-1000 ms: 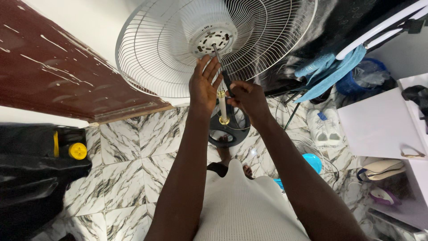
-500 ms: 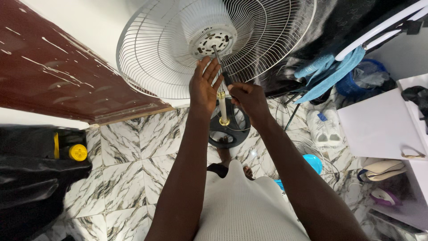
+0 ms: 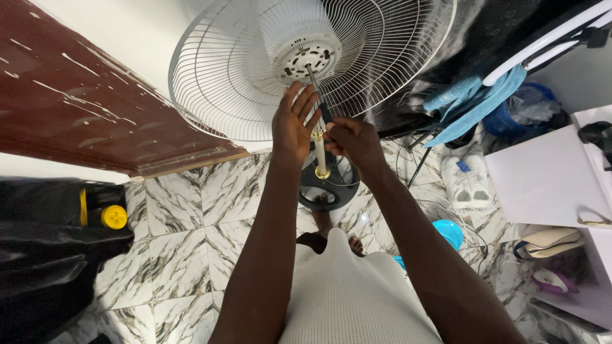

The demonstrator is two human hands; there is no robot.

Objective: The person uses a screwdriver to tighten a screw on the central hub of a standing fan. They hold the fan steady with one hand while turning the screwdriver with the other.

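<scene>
I stand over the fan (image 3: pixel 306 64), looking down along its pole (image 3: pixel 320 153), so the white grille (image 3: pixel 217 83) tips up toward me and the round dark base (image 3: pixel 328 185) sits on the marble floor (image 3: pixel 185 223) right by my bare feet. My left hand (image 3: pixel 292 124) is open, fingers spread and pointing up toward the motor housing (image 3: pixel 305 48), the palm lying against the pole's upper part; held flat like that, I judge it steadies the head rather than grips it. My right hand (image 3: pixel 357 143) is closed around the pole just beside the brass collar (image 3: pixel 317 135), knuckles toward the camera, so I cannot see exactly what the fingertips press on (the thumb side is hidden behind the hand). The two hands sit close together, almost touching, on either side of the same short stretch of pole, which makes sense if one braces while the other works at the joint. The shaft (image 3: pixel 312 75) pokes out from the housing's middle with no blade on it, and the front of the grille is off, so the fan's inside faces me. To my left the dark red door (image 3: pixel 83 108) stands against the white wall, and below it is a black machine (image 3: pixel 51 255) with a yellow knob (image 3: pixel 114 217). To my right a blue cloth (image 3: pixel 475 102) hangs over a rail, white shoes (image 3: pixel 468 181) lie on the floor, and a white table (image 3: pixel 548 178) holds its corner well apart from the fan.
</scene>
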